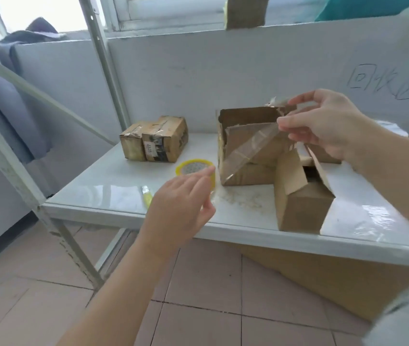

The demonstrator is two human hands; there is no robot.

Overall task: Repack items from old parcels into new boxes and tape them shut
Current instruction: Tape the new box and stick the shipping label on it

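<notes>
A worn brown box (246, 126) stands open at the back of the white shelf (113, 181). A strip of clear tape (246, 152) runs from its lower front corner up to my right hand (323, 123), which pinches the strip's upper end above the box. My left hand (181, 198) hovers with relaxed fingers over the shelf's front, just in front of a yellow-cored tape roll (193, 167), holding nothing. A second brown box (300, 203) with raised flaps sits nearer the front edge. A small taped parcel (154, 139) lies at the back left.
A yellow-handled cutter (146, 197) lies on the shelf beside my left hand. Cardboard crumbs are scattered in front of the open box. A grey metal upright (106, 63) and a slanted brace frame the shelf's left side. Large flat cardboard (348, 278) leans below on the tiled floor.
</notes>
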